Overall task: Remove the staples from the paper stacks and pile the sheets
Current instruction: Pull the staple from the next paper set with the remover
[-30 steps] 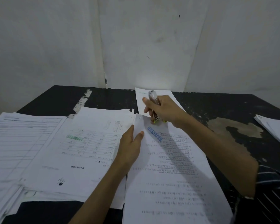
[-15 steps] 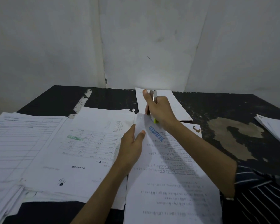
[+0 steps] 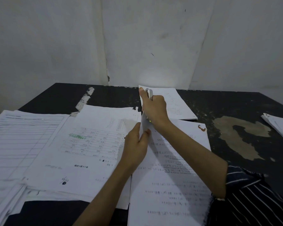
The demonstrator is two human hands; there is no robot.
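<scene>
Head view: the left hand [image 3: 136,144] pinches the far-left corner of the near stack [image 3: 170,185], steadying it so the right hand [image 3: 154,108], clenched round a metal tool [image 3: 150,93], probably a staple remover, can reach the staple. On the table [image 3: 235,103] are four other piles: left pile [image 3: 23,136], middle pile [image 3: 91,144], far pile [image 3: 178,103] and right pile [image 3: 281,126].

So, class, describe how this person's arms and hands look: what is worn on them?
Left hand and right hand are bare: no gloves, rings or watch visible. Both forearms are bare. Only the right arm shows a sleeve, dark with thin white stripes, ending near the elbow.
</scene>
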